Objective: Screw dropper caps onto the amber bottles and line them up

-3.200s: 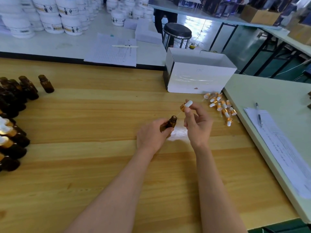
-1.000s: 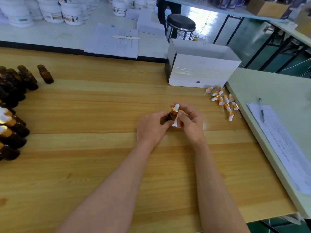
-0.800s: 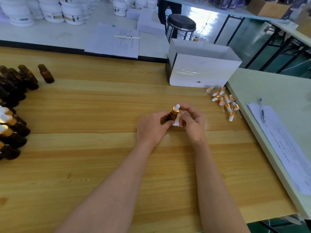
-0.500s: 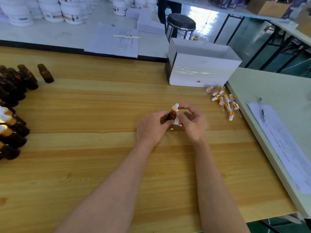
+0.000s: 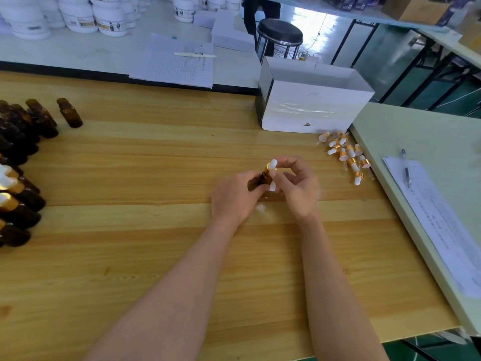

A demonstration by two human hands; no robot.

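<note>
My left hand (image 5: 235, 198) grips a small amber bottle (image 5: 263, 179) above the middle of the wooden table (image 5: 156, 256). A dropper cap (image 5: 270, 166) with a gold collar and white bulb sits on the bottle's neck, and the fingers of my right hand (image 5: 296, 186) pinch it. Several loose dropper caps (image 5: 346, 155) lie in a pile to the right. At the far left stand several uncapped amber bottles (image 5: 39, 118), and nearer along the left edge are capped bottles (image 5: 15, 201).
A white open box (image 5: 312, 108) stands behind the cap pile. A pale side table (image 5: 416, 142) on the right holds papers (image 5: 447, 225) and a pen (image 5: 406, 168). Beyond the far edge are papers (image 5: 174, 63), white tubs (image 5: 78, 14) and a black stool (image 5: 279, 35).
The cap, held apart above the bottle 3.2 s ago, now sits on its neck. Over the last second my right fingers shifted slightly around the cap; both hands stay in place.
</note>
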